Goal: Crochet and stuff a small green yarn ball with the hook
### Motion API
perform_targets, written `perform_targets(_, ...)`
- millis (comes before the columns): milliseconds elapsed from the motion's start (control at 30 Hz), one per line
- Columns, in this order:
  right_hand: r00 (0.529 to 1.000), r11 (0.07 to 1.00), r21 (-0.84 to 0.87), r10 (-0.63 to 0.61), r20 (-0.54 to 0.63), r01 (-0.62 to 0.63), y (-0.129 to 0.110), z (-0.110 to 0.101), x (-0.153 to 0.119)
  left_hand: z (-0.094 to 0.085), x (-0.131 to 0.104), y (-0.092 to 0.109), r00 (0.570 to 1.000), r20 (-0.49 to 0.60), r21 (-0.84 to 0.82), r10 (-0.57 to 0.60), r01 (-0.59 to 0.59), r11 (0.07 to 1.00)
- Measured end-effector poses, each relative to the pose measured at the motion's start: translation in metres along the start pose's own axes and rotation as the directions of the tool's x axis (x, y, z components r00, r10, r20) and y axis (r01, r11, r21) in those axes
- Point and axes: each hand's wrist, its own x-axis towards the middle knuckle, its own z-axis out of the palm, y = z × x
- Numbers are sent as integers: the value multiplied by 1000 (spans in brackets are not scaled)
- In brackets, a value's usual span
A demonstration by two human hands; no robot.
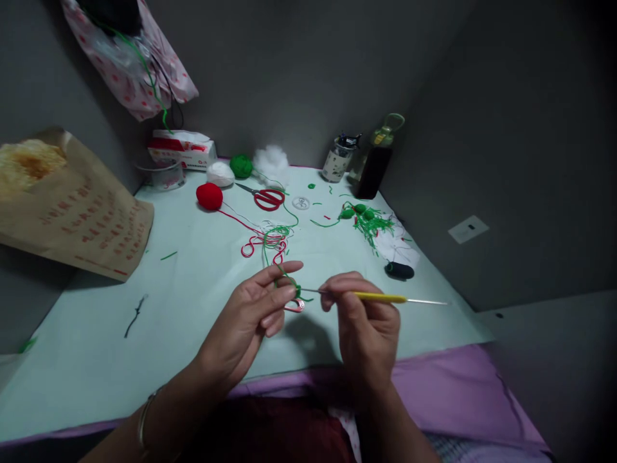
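Observation:
My left hand (260, 302) pinches a small piece of green crochet (297, 291) between thumb and fingers. Green yarn (284, 273) runs from it past the raised forefinger to a tangle on the table. A pink stitch marker (295, 306) hangs just below the piece, by the left fingertips. My right hand (364, 315) is closed round a crochet hook (380, 297) with a yellow handle and metal at both ends. Its left tip meets the green piece; the other end points right. How the yarn lies on the hook is too small to tell.
Red (209, 197), white (220, 173) and green (241, 166) yarn balls lie at the back, near red-handled scissors (268, 198). Tangled yarn (274, 238) lies ahead of my hands. Green crochet pieces (361, 215) are at right, before a bottle (376, 164). A paper bag (91, 212) stands left.

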Motion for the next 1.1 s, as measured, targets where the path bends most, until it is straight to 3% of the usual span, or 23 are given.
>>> perform_targets(100, 995, 999, 13, 33, 90, -34, 1, 3, 1, 1, -3, -2, 998, -16, 126, 63, -61, 990)
perform_targets(367, 974, 942, 250, 212, 82, -226, 5, 0, -1, -1, -5, -1, 998, -15, 186, 61, -57, 981)
perform_targets(600, 993, 986, 116, 117, 28, -120, -1, 2, -5, -5, -6, -2, 994, -29, 254, 106, -95, 962)
perform_targets(1100, 997, 999, -33, -19, 70, 21, -1, 2, -9, -9, -6, -3, 985, -29, 387, 171, -147, 910)
